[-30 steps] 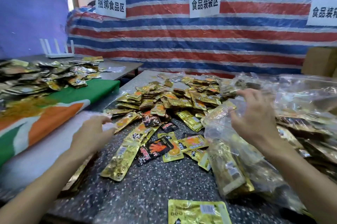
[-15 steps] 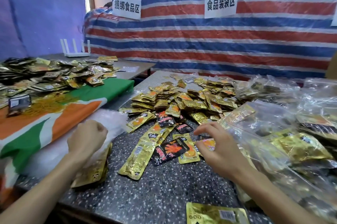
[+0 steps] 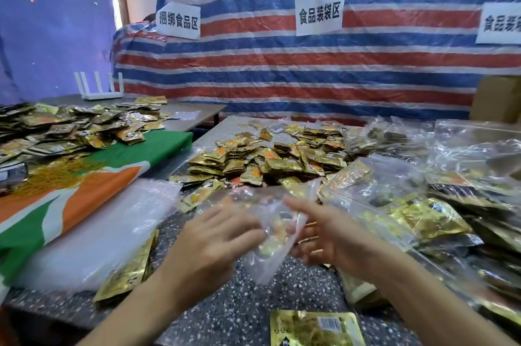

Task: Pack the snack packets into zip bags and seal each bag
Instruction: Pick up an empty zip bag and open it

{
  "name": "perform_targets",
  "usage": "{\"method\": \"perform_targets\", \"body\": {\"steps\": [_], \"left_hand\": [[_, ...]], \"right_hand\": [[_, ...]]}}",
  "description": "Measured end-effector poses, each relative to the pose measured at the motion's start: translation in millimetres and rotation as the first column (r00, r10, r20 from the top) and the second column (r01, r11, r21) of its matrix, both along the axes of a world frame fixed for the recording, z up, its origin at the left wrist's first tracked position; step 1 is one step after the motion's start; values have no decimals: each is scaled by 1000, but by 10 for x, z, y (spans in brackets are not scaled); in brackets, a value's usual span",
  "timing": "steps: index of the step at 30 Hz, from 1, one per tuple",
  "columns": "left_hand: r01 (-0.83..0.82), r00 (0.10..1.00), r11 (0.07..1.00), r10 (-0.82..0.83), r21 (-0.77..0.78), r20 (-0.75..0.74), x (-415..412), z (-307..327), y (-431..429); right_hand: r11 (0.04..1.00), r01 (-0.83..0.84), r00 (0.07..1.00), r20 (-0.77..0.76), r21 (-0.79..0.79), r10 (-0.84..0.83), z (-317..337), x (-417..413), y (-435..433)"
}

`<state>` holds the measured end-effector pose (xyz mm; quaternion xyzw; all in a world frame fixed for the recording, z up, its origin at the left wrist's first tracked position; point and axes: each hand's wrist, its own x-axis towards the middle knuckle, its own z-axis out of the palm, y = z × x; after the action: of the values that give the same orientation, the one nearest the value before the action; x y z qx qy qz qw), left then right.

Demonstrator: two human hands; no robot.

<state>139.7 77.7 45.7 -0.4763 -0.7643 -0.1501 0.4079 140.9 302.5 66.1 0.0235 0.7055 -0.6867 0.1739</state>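
Observation:
An empty clear zip bag [image 3: 270, 233] hangs blurred between my two hands above the speckled table [image 3: 248, 309]. My left hand [image 3: 214, 241] holds its left side, and my right hand [image 3: 329, 235] holds its right side with fingers on the plastic. Behind the bag lies a heap of gold snack packets [image 3: 270, 159]. Filled zip bags [image 3: 439, 204] are piled to the right. A stack of empty zip bags [image 3: 107, 221] lies at the left. One gold packet [image 3: 313, 328] rests at the near edge.
A second table at the left carries more gold packets [image 3: 70, 125], yellow rubber bands [image 3: 53, 173] and a green and orange cloth [image 3: 84, 187]. A few gold packets [image 3: 127, 275] lie under the empty bags. A striped tarp with paper signs [image 3: 318, 11] closes the back.
My left hand left the stack of empty bags with one bag and came to the middle. My right hand moved in from the packets and now holds the bag's other side.

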Motion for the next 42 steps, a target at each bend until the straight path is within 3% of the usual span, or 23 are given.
{"method": "perform_targets", "body": {"steps": [2, 7, 13, 15, 17, 18, 20, 23, 25, 30, 32, 36, 39, 41, 42], "left_hand": [[34, 999, 999, -34, -42, 20, 32, -71, 45], [5, 990, 1000, -5, -2, 142, -2, -197, 71], [-38, 931, 999, 24, 30, 365, -11, -157, 114], [-24, 798, 998, -20, 65, 602, 5, -114, 110], [21, 532, 984, -160, 177, 832, 25, -53, 131], [18, 433, 965, -243, 261, 868, 44, -9, 176], [-50, 355, 931, -321, 361, 878, 89, 67, 308], [-86, 312, 943, -280, 321, 908, 168, 115, 513], [-75, 275, 952, -265, 296, 924, 182, 122, 593], [-309, 231, 901, -240, 305, 943, 64, 165, 488], [-394, 243, 860, -242, 323, 939, 20, 218, 412], [-435, 361, 844, -154, 312, 920, -58, 266, 370], [-396, 361, 865, -161, 307, 919, -107, 297, 423], [-388, 293, 867, -207, 314, 934, -183, 326, 440], [-390, 264, 866, -221, 313, 939, -237, 337, 437]], "right_hand": [[997, -72, 997, 21, -11, 72, -6, 74, 76], [963, -121, 983, 104, -242, 150, -22, 227, 301], [949, 4, 995, 97, -315, 28, -19, 313, 391], [959, 61, 998, 42, -278, -51, -12, 312, 398], [977, 92, 993, -53, -192, -104, -4, 322, 388], [984, 109, 986, -109, -138, -124, -1, 333, 371], [987, 155, 960, -229, -35, -159, -7, 350, 318], [971, 215, 905, -395, 107, -157, -34, 361, 198], [975, 187, 896, -429, 123, -118, -37, 361, 146], [981, 78, 965, -260, 176, -31, 78, 364, 296], [945, 106, 974, -223, 311, -36, 99, 362, 406], [783, 253, 938, -341, 569, -55, 150, 362, 472], [688, 290, 815, -548, 666, 187, 149, 342, 426], [749, 275, 680, -673, 602, 291, 162, 323, 376], [784, 249, 654, -695, 569, 297, 154, 303, 375]]}}
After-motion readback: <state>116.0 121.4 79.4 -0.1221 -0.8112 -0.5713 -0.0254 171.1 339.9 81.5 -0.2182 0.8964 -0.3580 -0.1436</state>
